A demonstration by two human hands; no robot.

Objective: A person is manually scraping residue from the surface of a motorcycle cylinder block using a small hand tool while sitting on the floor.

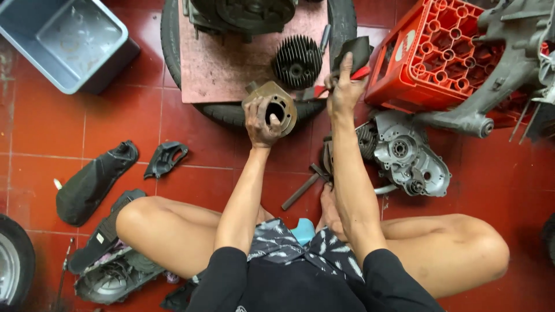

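I sit cross-legged on a red tiled floor. My left hand [261, 122] grips a rusty brown engine cylinder [278, 103], its round bore facing up. My right hand [342, 89] is raised beside it and holds a dark rag with a red edge [354, 56]. Just beyond the hands a black finned cylinder head [296, 61] lies on a pinkish board [222, 63] that rests on a tyre [228, 112]. A metal rod-like tool [300, 190] lies on the floor by my foot.
A red plastic crate [433, 58] stands at the right with a grey engine casing [509, 63] on it. A silver crankcase [407, 153] lies below it. A grey-blue tub [66, 40] sits top left. Black plastic covers [92, 182] [165, 159] lie left; a wheel [11, 263] at the left edge.
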